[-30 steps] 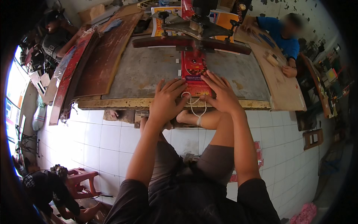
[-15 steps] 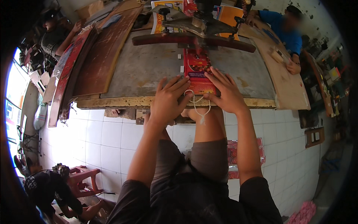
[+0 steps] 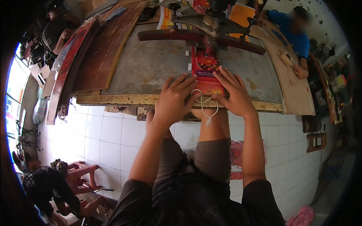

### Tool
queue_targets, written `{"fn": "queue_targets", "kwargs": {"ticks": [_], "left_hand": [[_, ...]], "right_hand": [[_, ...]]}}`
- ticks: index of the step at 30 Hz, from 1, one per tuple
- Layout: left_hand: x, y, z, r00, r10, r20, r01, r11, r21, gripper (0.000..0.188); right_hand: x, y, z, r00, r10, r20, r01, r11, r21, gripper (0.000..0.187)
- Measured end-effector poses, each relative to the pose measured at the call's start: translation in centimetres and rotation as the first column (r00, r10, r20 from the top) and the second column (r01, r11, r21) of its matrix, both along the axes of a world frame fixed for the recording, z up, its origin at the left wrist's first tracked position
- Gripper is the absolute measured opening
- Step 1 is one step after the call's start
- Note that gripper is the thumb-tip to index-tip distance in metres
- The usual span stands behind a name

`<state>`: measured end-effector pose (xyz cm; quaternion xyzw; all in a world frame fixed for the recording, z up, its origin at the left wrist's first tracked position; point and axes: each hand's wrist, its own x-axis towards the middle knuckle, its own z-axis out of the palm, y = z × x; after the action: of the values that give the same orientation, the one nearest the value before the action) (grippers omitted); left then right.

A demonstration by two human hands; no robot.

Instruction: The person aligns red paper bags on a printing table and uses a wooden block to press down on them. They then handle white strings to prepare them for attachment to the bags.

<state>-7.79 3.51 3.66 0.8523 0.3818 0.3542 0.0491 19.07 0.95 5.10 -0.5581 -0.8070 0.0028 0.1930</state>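
A red printed stack (image 3: 206,71), perhaps flat bags or cards, lies on the grey table top (image 3: 145,62), its far end under a metal clamp press (image 3: 211,22). A loop of white string (image 3: 206,108) hangs from its near end over the table edge. My left hand (image 3: 175,98) rests along the stack's left side, fingers stretched and slightly apart. My right hand (image 3: 236,94) lies against its right side, fingers also stretched out, the tips on the red surface. Both thumbs are close to the string. How thick the stack is, I cannot tell.
Long brown boards (image 3: 109,49) lie at the left of the table. At the right, a co-worker in blue (image 3: 292,32) leans on a tan board (image 3: 290,81). Another person (image 3: 51,188) crouches lower left beside a red stool (image 3: 83,174). Red packets (image 3: 236,152) lie on the tiled floor.
The table and press have shifted slightly rightward in the picture, and my hands with them. Both hands keep nearly the same place against the red stack.
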Motion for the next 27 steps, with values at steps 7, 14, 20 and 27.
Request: {"fn": "queue_targets", "kwargs": {"ticks": [7, 14, 20, 27], "left_hand": [[-0.18, 0.05, -0.15, 1.000, 0.009, 0.006, -0.009, 1.000, -0.004, 0.041], [-0.05, 0.21, -0.11, 1.000, -0.006, 0.011, 0.006, 1.000, 0.000, 0.041], [-0.20, 0.24, -0.08, 1.000, -0.004, -0.002, 0.004, 1.000, -0.017, 0.040], [-0.12, 0.15, 0.14, 1.000, 0.000, -0.015, 0.000, 1.000, -0.008, 0.040]], "right_hand": [[-0.15, 0.32, 0.08, 1.000, 0.002, 0.010, -0.002, 1.000, -0.017, 0.084], [-0.01, 0.17, 0.05, 1.000, -0.009, -0.001, 0.009, 1.000, -0.001, 0.084], [-0.17, 0.12, -0.28, 1.000, -0.008, -0.019, 0.008, 1.000, 0.001, 0.085], [-0.20, 0.04, -0.17, 1.000, -0.023, -0.002, 0.023, 1.000, -0.001, 0.085]]}}
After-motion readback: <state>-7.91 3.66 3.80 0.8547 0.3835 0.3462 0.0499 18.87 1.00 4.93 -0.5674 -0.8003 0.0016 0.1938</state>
